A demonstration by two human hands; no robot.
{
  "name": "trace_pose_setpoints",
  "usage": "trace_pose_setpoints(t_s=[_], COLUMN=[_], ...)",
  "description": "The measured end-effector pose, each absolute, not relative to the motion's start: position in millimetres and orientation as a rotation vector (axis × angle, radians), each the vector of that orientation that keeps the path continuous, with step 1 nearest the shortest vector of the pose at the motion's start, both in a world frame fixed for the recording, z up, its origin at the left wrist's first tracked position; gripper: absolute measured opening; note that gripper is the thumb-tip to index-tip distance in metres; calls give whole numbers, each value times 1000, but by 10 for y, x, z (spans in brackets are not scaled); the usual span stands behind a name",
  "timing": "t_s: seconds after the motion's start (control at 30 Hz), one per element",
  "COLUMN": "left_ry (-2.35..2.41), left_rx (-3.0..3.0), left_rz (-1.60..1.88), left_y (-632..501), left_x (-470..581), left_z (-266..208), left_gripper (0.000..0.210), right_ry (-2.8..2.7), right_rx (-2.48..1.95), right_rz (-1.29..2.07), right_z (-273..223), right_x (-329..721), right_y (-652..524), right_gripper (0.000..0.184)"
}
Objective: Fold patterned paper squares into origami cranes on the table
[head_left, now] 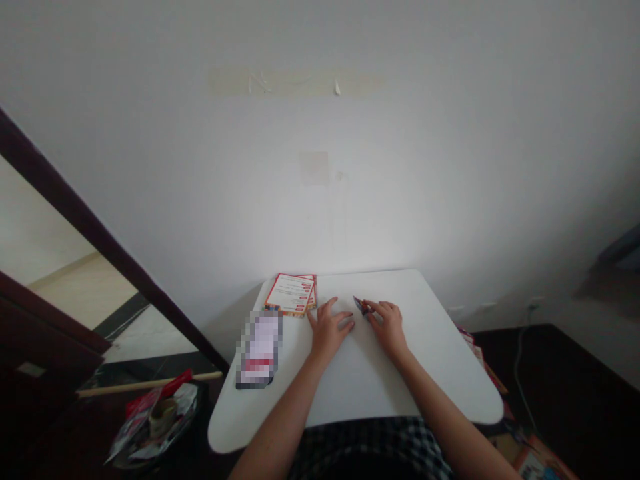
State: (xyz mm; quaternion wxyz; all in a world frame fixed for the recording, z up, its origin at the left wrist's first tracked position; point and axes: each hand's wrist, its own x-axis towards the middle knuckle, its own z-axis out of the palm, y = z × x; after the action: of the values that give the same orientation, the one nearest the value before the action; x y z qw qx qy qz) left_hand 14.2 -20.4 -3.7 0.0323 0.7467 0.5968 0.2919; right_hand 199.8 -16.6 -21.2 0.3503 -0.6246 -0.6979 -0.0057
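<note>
My right hand is over the right half of a white table. Its fingertips are closed on a small pointed piece, dark with some red and a pale edge; its exact kind is too small to make out. To the left, my left hand rests on the tabletop with fingers spread and nothing in them. A few red-bordered printed cards or booklets lie overlapped just beyond that hand, at the table's back left. A blurred-out phone lies in front of them.
A white wall rises right behind the table. On the floor at left stands a bin with wrappers and a cardboard roll, near a wooden stick. Boxes and a cable are at lower right.
</note>
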Motion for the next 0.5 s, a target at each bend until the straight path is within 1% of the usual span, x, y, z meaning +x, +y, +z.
trace_pose_setpoints(t_s=[0.2,0.37,0.5], left_ry=[1827,1877,1901], left_rx=[2247,2208,2206], left_rz=[950,912,888], left_y=[-215,-213,-205], left_x=[141,147,148], left_z=[-30,-29,-30], left_gripper=[22,21,22], right_ry=[-1722,-1712,-1738], right_rx=[-1661,-1709,-1687], right_rz=[-97,-88,-52], right_z=[-215,-188,-153], right_x=[2001,1970,1955], right_y=[-199,-237,-253], right_gripper=[36,24,23])
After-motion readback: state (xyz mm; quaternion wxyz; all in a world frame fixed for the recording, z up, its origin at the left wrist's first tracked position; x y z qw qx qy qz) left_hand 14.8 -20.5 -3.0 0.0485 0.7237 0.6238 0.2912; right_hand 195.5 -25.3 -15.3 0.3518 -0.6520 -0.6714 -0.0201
